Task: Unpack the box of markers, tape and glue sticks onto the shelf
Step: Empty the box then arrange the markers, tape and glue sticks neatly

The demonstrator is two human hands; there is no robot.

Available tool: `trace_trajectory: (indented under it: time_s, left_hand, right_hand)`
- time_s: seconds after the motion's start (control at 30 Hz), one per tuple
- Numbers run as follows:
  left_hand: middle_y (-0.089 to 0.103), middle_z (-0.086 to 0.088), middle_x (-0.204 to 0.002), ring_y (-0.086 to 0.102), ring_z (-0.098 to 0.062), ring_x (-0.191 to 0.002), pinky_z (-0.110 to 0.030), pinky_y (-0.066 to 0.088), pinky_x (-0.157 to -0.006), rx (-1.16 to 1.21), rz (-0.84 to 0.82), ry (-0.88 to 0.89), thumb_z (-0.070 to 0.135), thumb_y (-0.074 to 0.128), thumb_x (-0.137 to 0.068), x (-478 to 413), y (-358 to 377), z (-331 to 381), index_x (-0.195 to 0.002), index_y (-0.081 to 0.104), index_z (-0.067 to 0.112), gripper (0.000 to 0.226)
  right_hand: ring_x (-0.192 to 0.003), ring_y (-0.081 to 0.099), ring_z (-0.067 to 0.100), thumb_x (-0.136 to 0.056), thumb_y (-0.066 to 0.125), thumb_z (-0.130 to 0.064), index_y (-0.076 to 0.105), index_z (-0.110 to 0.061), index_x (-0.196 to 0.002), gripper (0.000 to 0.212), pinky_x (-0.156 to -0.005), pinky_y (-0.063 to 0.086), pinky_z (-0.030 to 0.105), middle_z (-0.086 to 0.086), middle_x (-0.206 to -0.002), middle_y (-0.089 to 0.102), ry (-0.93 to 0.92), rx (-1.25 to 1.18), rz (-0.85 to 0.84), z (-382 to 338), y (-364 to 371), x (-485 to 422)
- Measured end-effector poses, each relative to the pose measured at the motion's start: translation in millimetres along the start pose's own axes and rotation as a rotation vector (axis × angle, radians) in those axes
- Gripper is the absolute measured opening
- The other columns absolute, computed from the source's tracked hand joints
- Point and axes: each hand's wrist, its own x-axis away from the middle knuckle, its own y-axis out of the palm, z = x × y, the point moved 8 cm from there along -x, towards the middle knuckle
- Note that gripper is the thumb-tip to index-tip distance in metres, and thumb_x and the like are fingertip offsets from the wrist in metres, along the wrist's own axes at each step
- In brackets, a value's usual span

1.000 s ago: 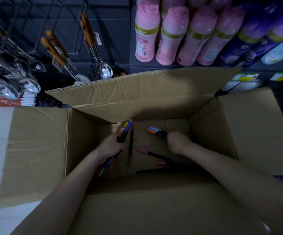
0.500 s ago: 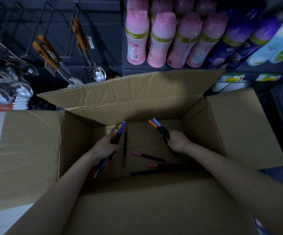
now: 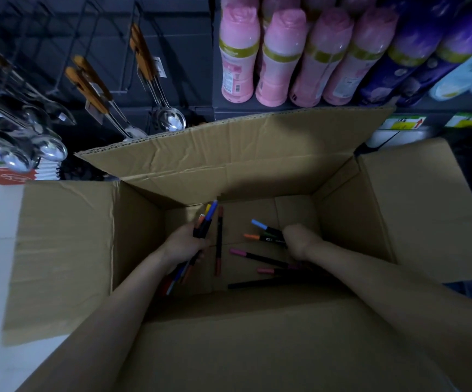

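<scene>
Cardboard box (image 3: 68, 250) surrounds markers (image 3: 208, 220) clenched inside left grip (image 3: 184, 244), right grip (image 3: 300, 240).

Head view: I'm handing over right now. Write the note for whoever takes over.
Left hand grips a marker bundle inside the box.
Right hand grips two markers, blue- and orange-capped, low in the box.
Loose markers lie on the box floor; no tape or glue sticks visible.
Done: both hands loaded.
Left: gather the loose ones, then lift everything out for shelving.
</scene>
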Motion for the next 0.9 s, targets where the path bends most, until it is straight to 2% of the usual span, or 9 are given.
trace_trajectory:
  time_s: [0.13, 0.3, 0.33, 0.4, 0.47, 0.57, 0.7, 0.77, 0.9]
  left_hand:
    - [0.06, -0.009, -0.073, 0.058, -0.02, -0.066, -0.033, 0.05, -0.063, -0.026, 0.012, -0.038, 0.006, 0.059, -0.087, -5.5, 4.1, -1.7, -0.102, 0.052, 0.015, 0.018]
    - [0.059, -0.012, -0.075, 0.058, -0.023, -0.066, -0.036, 0.051, -0.063, -0.153, 0.06, -0.055, 0.004, 0.058, -0.086, -18.2, 15.6, 1.6, -0.085, 0.056, 0.011, 0.007]
    - [0.059, -0.012, -0.079, 0.059, -0.025, -0.071, -0.037, 0.052, -0.067, -0.224, 0.068, -0.051, 0.01, 0.061, -0.086, -21.1, 19.0, 4.2, -0.089, 0.059, 0.007, 0.005]
    - [0.06, -0.016, -0.092, 0.061, -0.03, -0.09, -0.034, 0.048, -0.072, -0.438, 0.081, -0.05, 0.025, 0.066, -0.086, -27.8, 26.6, 8.3, -0.103, 0.06, 0.0, 0.03]
    - [0.062, -0.018, -0.107, 0.059, -0.031, -0.104, -0.03, 0.042, -0.072, -0.582, 0.135, -0.046, 0.031, 0.065, -0.086, -31.1, 31.1, 14.7, -0.109, 0.059, -0.001, 0.04]
    - [0.062, -0.015, -0.113, 0.059, -0.029, -0.105, -0.031, 0.045, -0.075, -0.633, 0.24, -0.051, 0.023, 0.06, -0.088, -34.7, 35.1, 19.7, -0.112, 0.06, 0.003, 0.031]
    - [0.063, -0.012, -0.11, 0.061, -0.027, -0.101, -0.033, 0.047, -0.073, -0.717, 0.354, -0.039, 0.016, 0.054, -0.091, -33.5, 29.2, 20.6, -0.111, 0.061, 0.007, 0.023]
    - [0.064, -0.014, -0.109, 0.062, -0.029, -0.1, -0.032, 0.047, -0.073, -0.711, 0.324, -0.051, 0.019, 0.059, -0.088, -35.6, 25.0, 19.3, -0.108, 0.062, 0.005, 0.025]
    - [0.064, -0.017, -0.092, 0.06, -0.028, -0.086, -0.027, 0.037, -0.057, -0.569, 0.118, -0.021, 0.026, 0.067, -0.082, -34.8, 25.4, 22.7, -0.094, 0.065, 0.003, 0.026]
  right_hand:
    - [-0.111, 0.058, 0.028, -0.09, 0.053, -0.008, 0.057, -0.007, -0.119, 0.029, -0.079, 0.044, 0.026, 0.014, -0.122, 0.059, 0.0, -0.085, 0.028, 1.3, -3.2, -2.9]
    - [-0.111, 0.055, 0.03, -0.089, 0.051, -0.007, 0.051, -0.007, -0.118, 0.029, -0.075, 0.039, 0.024, 0.016, -0.121, 0.057, -0.053, -0.176, 0.054, -3.7, -10.1, -3.5]
    - [-0.112, 0.054, 0.031, -0.089, 0.049, -0.006, 0.05, -0.006, -0.119, 0.029, -0.076, 0.039, 0.025, 0.016, -0.123, 0.056, -0.064, -0.181, 0.038, -4.6, -9.3, -4.4]
    - [-0.114, 0.053, 0.031, -0.091, 0.047, -0.005, 0.05, -0.005, -0.122, 0.031, -0.08, 0.04, 0.025, 0.017, -0.124, 0.055, -0.093, -0.188, -0.025, -5.2, -4.7, -5.9]
    - [-0.11, 0.055, 0.029, -0.09, 0.046, -0.004, 0.056, -0.006, -0.118, 0.029, -0.078, 0.039, 0.023, 0.016, -0.121, 0.057, -0.125, -0.192, -0.091, -4.8, 1.2, -7.0]
    - [-0.106, 0.057, 0.027, -0.09, 0.048, -0.004, 0.061, -0.008, -0.112, 0.025, -0.075, 0.04, 0.022, 0.014, -0.114, 0.061, -0.157, -0.188, -0.157, -5.1, 9.3, -7.9]
    - [-0.104, 0.06, 0.029, -0.091, 0.051, -0.007, 0.061, -0.004, -0.113, 0.024, -0.081, 0.048, 0.032, 0.016, -0.113, 0.063, -0.191, -0.13, -0.226, -12.2, 19.6, -5.7]
    - [-0.104, 0.06, 0.031, -0.091, 0.052, -0.008, 0.06, -0.001, -0.115, 0.026, -0.077, 0.047, 0.03, 0.017, -0.113, 0.063, -0.21, -0.096, -0.252, -17.8, 23.0, -3.9]
    - [-0.089, 0.054, 0.021, -0.091, 0.056, -0.007, 0.058, -0.003, -0.119, 0.029, -0.053, 0.038, 0.018, 0.015, -0.11, 0.062, -0.224, -0.044, -0.34, -25.1, 30.6, -2.0]
